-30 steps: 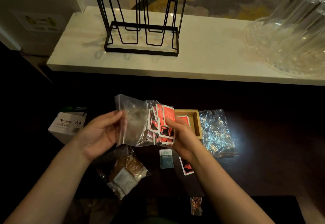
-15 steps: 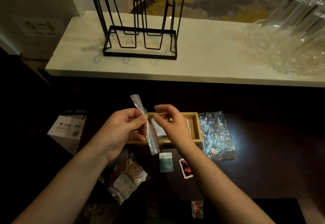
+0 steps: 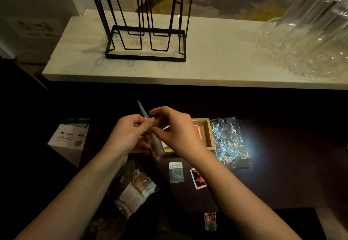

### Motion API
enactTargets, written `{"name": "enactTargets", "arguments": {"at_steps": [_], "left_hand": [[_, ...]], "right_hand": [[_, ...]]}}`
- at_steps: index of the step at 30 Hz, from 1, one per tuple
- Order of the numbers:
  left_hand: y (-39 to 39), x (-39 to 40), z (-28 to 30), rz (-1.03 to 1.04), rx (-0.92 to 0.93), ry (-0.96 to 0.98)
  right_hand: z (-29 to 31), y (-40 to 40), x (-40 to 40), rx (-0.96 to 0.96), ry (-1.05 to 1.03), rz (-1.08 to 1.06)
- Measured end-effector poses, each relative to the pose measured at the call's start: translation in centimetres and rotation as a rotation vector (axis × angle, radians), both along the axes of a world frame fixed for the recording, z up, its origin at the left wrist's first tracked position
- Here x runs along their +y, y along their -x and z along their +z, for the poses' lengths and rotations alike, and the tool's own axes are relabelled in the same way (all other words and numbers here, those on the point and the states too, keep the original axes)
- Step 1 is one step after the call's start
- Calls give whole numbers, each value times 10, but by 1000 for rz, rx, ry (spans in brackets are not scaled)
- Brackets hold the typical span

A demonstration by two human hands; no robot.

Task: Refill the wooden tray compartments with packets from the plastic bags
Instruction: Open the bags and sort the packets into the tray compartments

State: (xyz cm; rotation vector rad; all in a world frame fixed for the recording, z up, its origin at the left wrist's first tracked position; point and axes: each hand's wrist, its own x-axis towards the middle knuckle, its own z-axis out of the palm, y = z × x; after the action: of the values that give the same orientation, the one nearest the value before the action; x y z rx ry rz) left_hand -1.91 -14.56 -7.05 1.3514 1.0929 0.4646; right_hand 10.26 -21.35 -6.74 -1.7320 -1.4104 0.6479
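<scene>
Holding a flattened clear plastic bag (image 3: 153,140) edge-on at the centre of the frame, your left hand (image 3: 130,134) pinches its upper part between thumb and fingers. Your right hand (image 3: 175,128) meets it at the same spot, fingers curled toward the bag's upper edge; whether it grips the film or only touches it cannot be determined. The bag's long axis runs near vertical, tilted slightly up-left, with the lower end hanging over the near rim of the wooden tray (image 3: 206,132).

The tray lies directly behind and below both hands, its long axis left to right; the right hand is nearer its exposed right end, where red packets (image 3: 196,129) sit in a compartment. Any transfer therefore goes forward and down.

Toward the bottom of the frame the dark tabletop (image 3: 282,174) carries a loose grey-green sachet (image 3: 176,172), a red-and-white packet (image 3: 198,178) and a bag of brown packets (image 3: 135,192). A crumpled empty bag (image 3: 228,142) lies right of the tray.

Legible text: "A4" and "Multi" on the paper box (image 3: 70,136) at left. Sachet print is too small to read.
</scene>
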Motion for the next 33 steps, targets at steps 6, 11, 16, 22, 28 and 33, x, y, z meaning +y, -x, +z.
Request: {"name": "enactTargets", "arguments": {"at_steps": [6,11,16,22,28,33], "left_hand": [[-1,1,-2,33,-5,7],[-2,-2,-4,68,-2,-45],[-1,-3,-6,71,1,-60],[1,-4,-4,44,0,-54],[0,-11,-1,-7,-7,-103],[-1,-14,-4,-20,3,-123]], "right_hand": [[-4,8,1,-144,-48,60],[-4,7,-1,-30,-3,-49],[-2,2,-3,118,6,-104],[-8,-3,-3,213,22,-202],[-3,2,-7,111,34,-68],[-6,2,-4,38,70,-53]]}}
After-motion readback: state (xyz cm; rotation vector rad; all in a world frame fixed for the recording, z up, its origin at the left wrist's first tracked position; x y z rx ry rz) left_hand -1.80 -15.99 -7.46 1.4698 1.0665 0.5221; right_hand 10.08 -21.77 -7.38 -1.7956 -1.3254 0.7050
